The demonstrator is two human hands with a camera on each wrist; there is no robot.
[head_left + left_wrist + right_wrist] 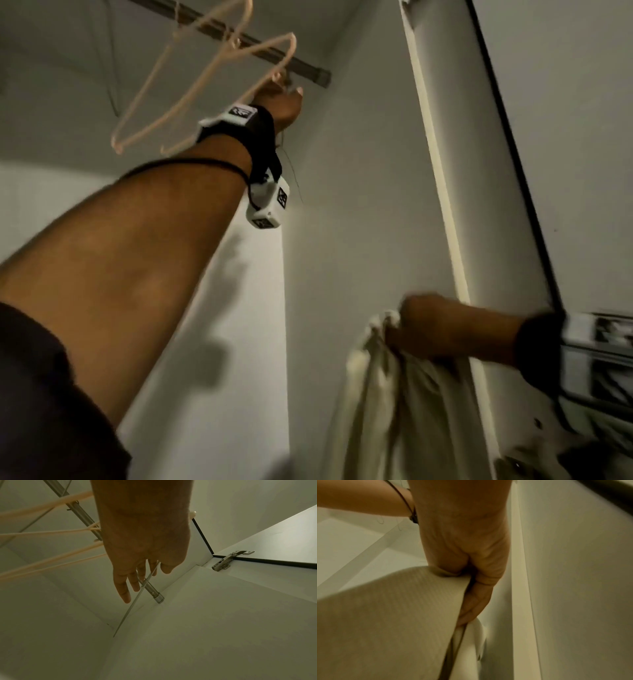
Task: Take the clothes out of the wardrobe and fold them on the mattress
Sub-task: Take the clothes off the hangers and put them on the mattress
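My left hand (284, 102) is raised to the right end of the wardrobe's metal rail (308, 70). In the left wrist view its fingers (123, 592) lie stretched out under the rail (152, 589). A thin wire hanger (130, 608) runs past them; I cannot tell whether they hold it. Bare pink hangers (191, 130) hang on the rail to the left of the hand. Low on the right, my right hand (428, 329) grips a bunched cream garment (394, 394), which hangs down from the fist. In the right wrist view the fingers (471, 588) curl round its ribbed fabric (385, 615).
The wardrobe's white side wall (359, 171) stands just right of the rail's end. Its open door (565, 102) with a dark edge is at the far right, carried on a metal hinge (228, 559). The pink hangers (42, 533) crowd the rail's left part.
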